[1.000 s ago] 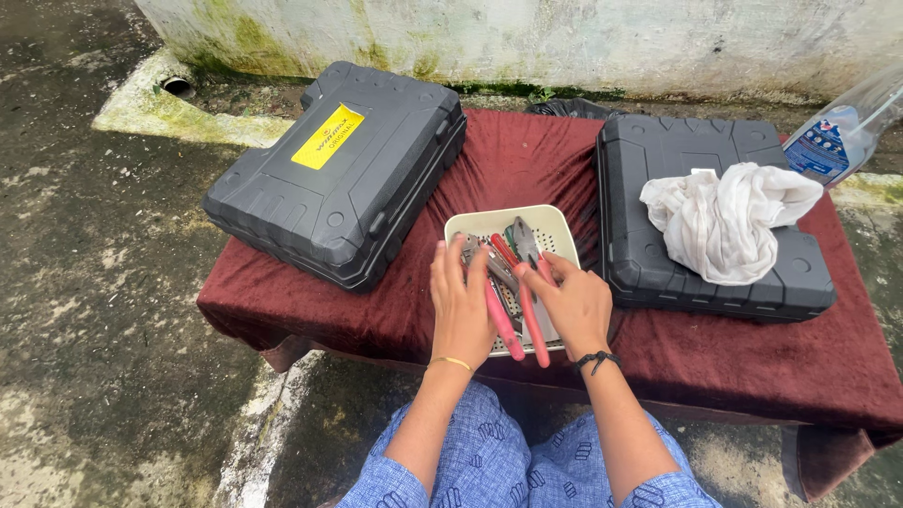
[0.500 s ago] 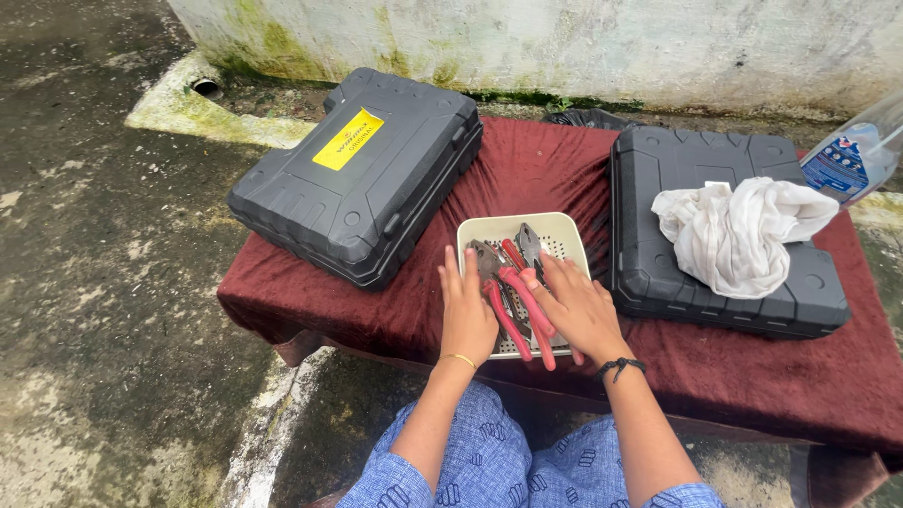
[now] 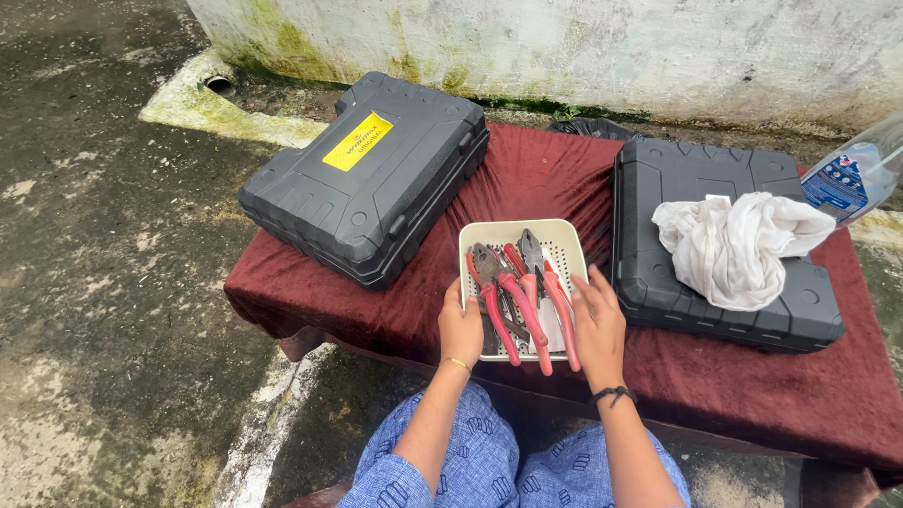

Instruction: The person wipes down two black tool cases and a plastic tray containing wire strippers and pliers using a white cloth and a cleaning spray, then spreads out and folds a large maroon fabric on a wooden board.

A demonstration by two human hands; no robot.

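At the far left lies bare, stained concrete ground (image 3: 103, 282), wide and free of things, running up to the left edge of a low table covered in a dark red cloth (image 3: 527, 179). On the cloth's left part sits a closed black tool case (image 3: 367, 174) with a yellow label, set at a slant; its near corner stands close to the cloth's front edge.

Between that case and the next one is a cream perforated tray (image 3: 520, 233), close to the front edge, with a strip of bare cloth behind it. In it lie several pliers (image 3: 513, 301) with red and pink handles, the handles sticking out over the tray's near rim.

The left hand (image 3: 460, 327) rests against the tray's left near side, fingers loosely curled, gripping nothing that shows. The right hand (image 3: 599, 325) lies flat and open at the tray's right near side, fingers together, just beside a pink handle.

Right of the tray, nearly touching it, a second closed black case (image 3: 658, 282) carries a crumpled white rag (image 3: 738, 245). A clear plastic bottle (image 3: 851, 179) leans at the far right edge.
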